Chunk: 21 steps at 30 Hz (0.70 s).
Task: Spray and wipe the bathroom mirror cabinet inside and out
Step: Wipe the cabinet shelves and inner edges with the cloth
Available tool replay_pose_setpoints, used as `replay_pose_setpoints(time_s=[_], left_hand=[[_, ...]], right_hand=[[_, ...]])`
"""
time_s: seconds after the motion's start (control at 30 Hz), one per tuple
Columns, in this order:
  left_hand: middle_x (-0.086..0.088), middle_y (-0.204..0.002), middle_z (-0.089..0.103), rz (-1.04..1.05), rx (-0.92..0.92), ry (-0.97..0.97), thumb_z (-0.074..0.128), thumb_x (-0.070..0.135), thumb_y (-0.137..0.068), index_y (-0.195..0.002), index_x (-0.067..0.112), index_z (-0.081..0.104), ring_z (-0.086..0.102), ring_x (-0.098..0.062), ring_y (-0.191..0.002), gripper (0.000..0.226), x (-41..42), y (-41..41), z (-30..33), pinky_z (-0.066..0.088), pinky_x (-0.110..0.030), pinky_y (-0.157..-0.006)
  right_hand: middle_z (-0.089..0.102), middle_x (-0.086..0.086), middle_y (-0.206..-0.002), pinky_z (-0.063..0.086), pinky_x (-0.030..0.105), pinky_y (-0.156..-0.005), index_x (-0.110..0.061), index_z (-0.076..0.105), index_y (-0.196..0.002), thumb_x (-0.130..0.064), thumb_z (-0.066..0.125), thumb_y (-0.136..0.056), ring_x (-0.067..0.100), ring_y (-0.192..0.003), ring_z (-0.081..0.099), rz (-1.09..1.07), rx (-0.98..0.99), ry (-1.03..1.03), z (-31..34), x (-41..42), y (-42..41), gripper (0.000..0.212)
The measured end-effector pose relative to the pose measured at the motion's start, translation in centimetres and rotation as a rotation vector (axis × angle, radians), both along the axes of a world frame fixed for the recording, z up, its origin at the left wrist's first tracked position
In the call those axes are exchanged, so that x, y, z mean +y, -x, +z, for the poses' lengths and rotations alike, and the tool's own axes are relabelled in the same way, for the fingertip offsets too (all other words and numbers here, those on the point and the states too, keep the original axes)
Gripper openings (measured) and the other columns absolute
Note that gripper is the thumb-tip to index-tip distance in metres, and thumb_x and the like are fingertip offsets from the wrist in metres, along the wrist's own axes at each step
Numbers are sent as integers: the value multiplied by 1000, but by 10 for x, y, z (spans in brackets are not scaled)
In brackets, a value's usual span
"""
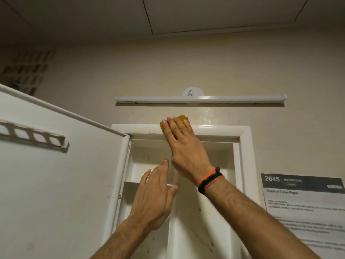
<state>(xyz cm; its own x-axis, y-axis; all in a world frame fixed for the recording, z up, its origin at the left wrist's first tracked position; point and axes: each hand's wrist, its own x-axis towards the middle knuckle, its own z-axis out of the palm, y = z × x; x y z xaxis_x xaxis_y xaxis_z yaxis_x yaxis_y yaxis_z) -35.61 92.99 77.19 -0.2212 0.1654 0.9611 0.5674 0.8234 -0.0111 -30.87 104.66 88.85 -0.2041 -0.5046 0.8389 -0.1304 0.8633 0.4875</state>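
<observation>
Yellow sponge or cloth (182, 119), I cannot tell which, is pinned flat under the right hand (180, 139) against the top rail of the cabinet frame (220, 130). That hand is spread wide, fingers together and palm down, so it presses rather than grips; only the pad's upper edge peeks out beyond the fingertips. Pressing flat like this probably spreads force along the narrow rail, which suits wiping a strip with brown specks showing to the left of the hand.

Below and to the left of the wiping hand, the left hand (155, 198) hovers open and empty in front of the cabinet interior, fingers loosely extended, touching nothing that I can see. It may be poised to steady the door (61, 184), which stands swung open to the left of both hands, its inner face toward the camera with a slotted rack (33, 136) fixed near the top.

Behind the left hand, a shelf (134, 181) and a vertical divider (172, 230) split the interior; rusty spots mark the back panel below, so the inside seems unfinished. Above the right hand a light bar (200, 99) runs along the wall. To the right of the right forearm, a printed notice (304, 202) hangs on the wall. No spray bottle is in view.
</observation>
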Motion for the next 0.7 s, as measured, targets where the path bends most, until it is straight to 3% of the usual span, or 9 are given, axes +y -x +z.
replay_pose_setpoints(time_s=[0.13, 0.27, 0.33, 0.53, 0.7], left_hand=[[3, -163, 11, 136, -36, 34, 10, 58, -97, -156, 19, 10, 8, -10, -149, 70, -18, -2, -7, 1, -30, -122], [4, -164, -2, 215, -64, 69, 3, 61, -95, -156, 20, 6, -6, -10, -150, 74, -22, -3, -9, -10, -28, -120], [5, -163, -5, 227, -71, 86, 1, 62, -95, -156, 20, 5, -8, -10, -149, 75, -24, -3, -13, -12, -28, -120], [5, -164, -3, 263, -55, 119, -1, 64, -94, -156, 21, 5, -9, -10, -149, 76, -31, 0, -19, -6, -33, -122], [0, -161, 18, 252, -51, 116, 12, 60, -96, -155, 17, 17, 7, -15, -149, 73, -30, -3, -18, 1, -36, -123]], right_hand=[[-6, 8, -163, -12, 35, -121, -15, -5, -156, -8, 19, -86, 21, -151, -9, 31, 20, -81, 5, 13, -1, 74], [-9, 5, -162, -14, 32, -119, -17, -4, -155, -16, 0, -79, 17, -149, -15, 4, 26, -95, -2, 50, -8, 76], [-9, 6, -162, -13, 34, -119, -17, -3, -155, -16, 0, -79, 18, -148, -16, -8, 26, -95, -4, 54, -8, 76], [-9, 6, -162, -9, 37, -122, -19, -6, -156, -15, 10, -85, 21, -150, -12, 22, 27, -171, 7, 10, 6, 72], [-7, 6, -164, -11, 37, -121, -18, -5, -156, -15, 27, -96, 22, -151, -7, 31, 22, -296, 20, -57, 21, 68]])
